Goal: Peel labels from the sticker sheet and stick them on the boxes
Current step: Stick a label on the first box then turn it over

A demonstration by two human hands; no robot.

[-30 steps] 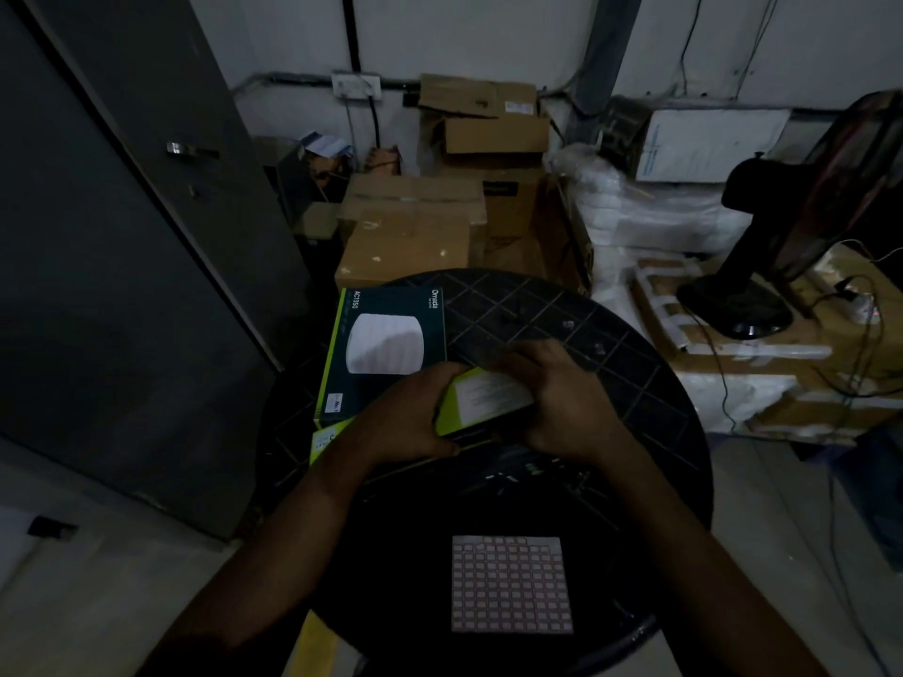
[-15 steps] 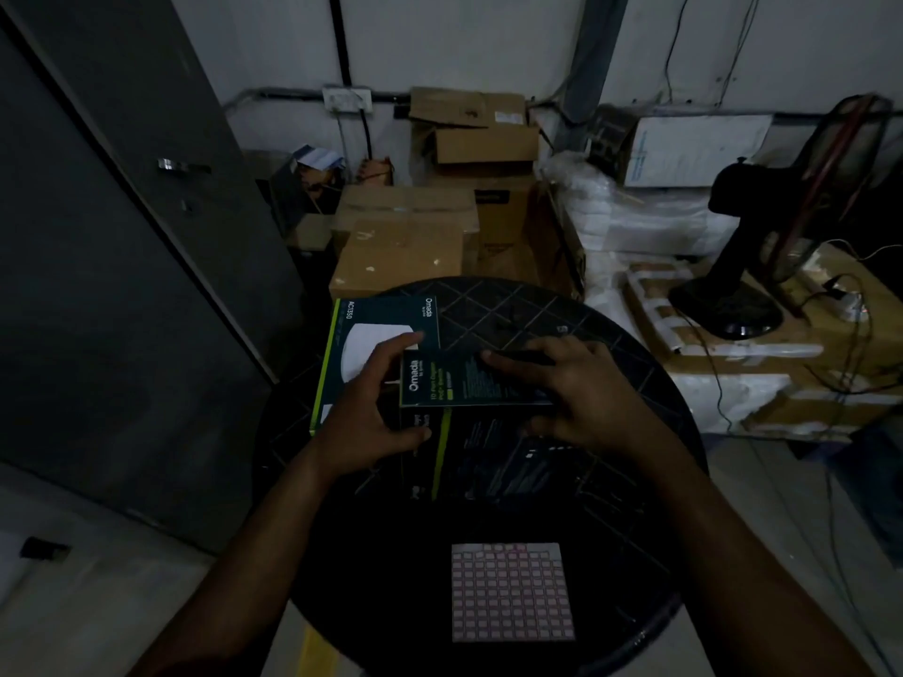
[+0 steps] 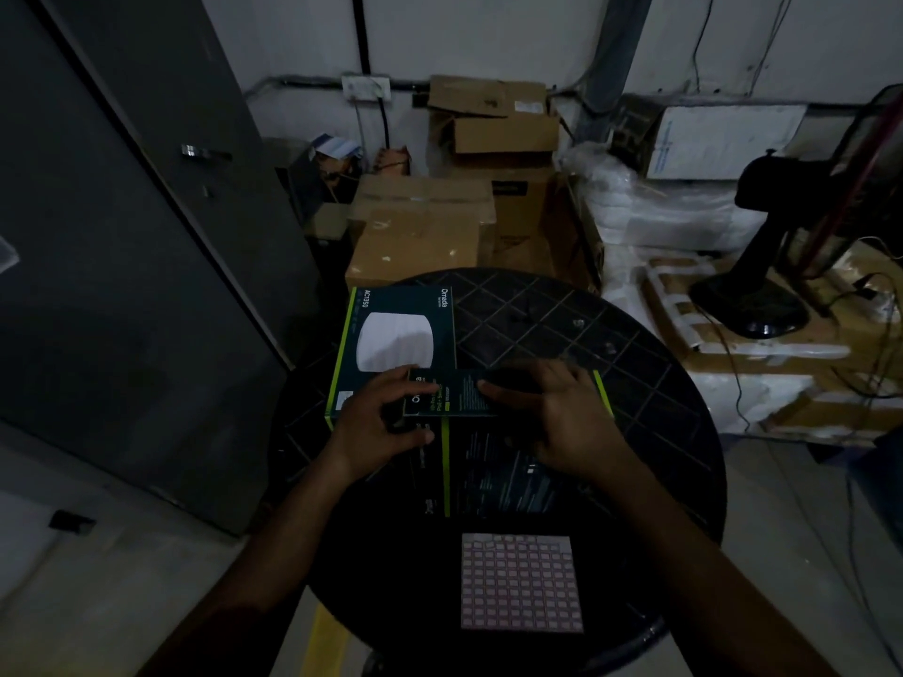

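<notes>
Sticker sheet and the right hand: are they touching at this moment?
Apart. The head view shows the sticker sheet alone near the table edge, while the right hand rests on the dark box farther back.

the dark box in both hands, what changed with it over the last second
A second ago both hands held the dark box tilted up, its pale label face showing. Now it lies on the round table, dark printed side up. The left hand grips its left end; the right hand rests on top, fingers spread. The sticker sheet and the Omada AC1350 box stayed put.
</notes>
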